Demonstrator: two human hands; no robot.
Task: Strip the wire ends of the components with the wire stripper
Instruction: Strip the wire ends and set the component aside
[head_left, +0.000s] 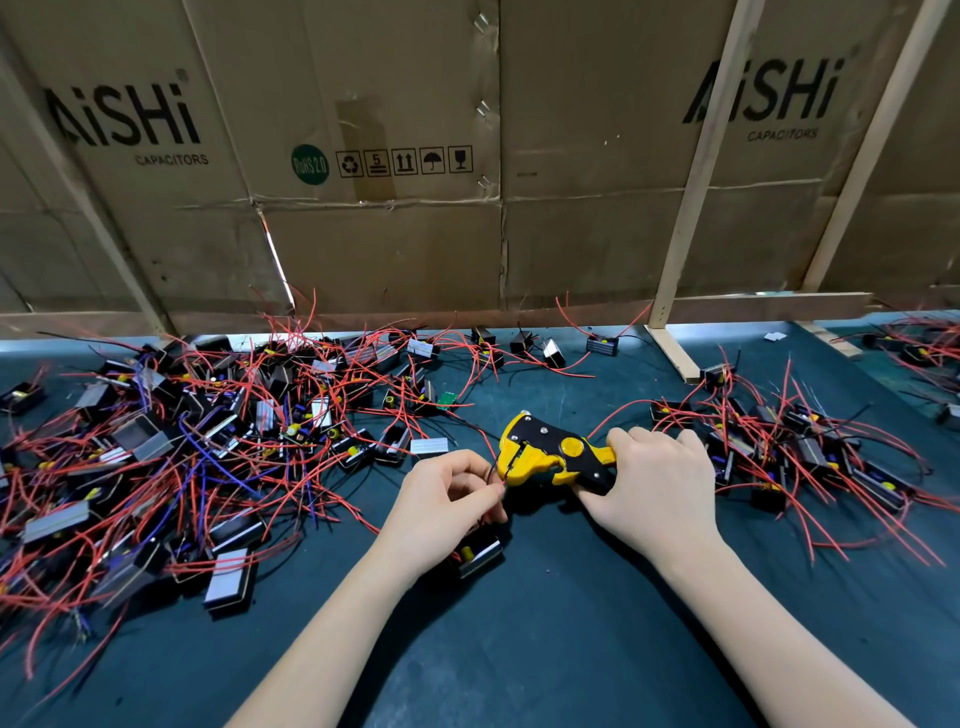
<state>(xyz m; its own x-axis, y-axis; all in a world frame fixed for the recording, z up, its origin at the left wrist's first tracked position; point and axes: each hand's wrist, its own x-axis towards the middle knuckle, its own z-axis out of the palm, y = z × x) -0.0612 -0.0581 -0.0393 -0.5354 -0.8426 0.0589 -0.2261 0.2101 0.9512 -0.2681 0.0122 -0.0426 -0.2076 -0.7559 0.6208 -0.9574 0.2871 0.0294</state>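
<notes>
The right hand (652, 488) has its fingers curled tight around the handles of the yellow and black wire stripper (553, 453). The tool lies low over the dark blue-green tabletop (545, 623), near the middle, with its mouth pointing left.

The left hand (447, 499) is just beside that mouth. Its thumb and fingers are together, pinching thin red and black wires (496, 475) whose ends reach the mouth of the tool. I cannot tell if the ends are inside it. Below this hand sits a small black box part with a shiny metal side (480, 553), partly hidden under the wrist.

To the left is a big heap of the same black boxes with long red wires (208, 441). It spreads to the left edge of the tabletop and back to the wall. To the right is a smaller heap of boxes and red wires (789, 452), close to the right hand.

Between the two heaps there is open tabletop, and more in front, where both arms come in.

At the back edge stands a wall of flat brown cardboard boxes (415, 234), with pale wooden strips (696, 182) leaning on it.
</notes>
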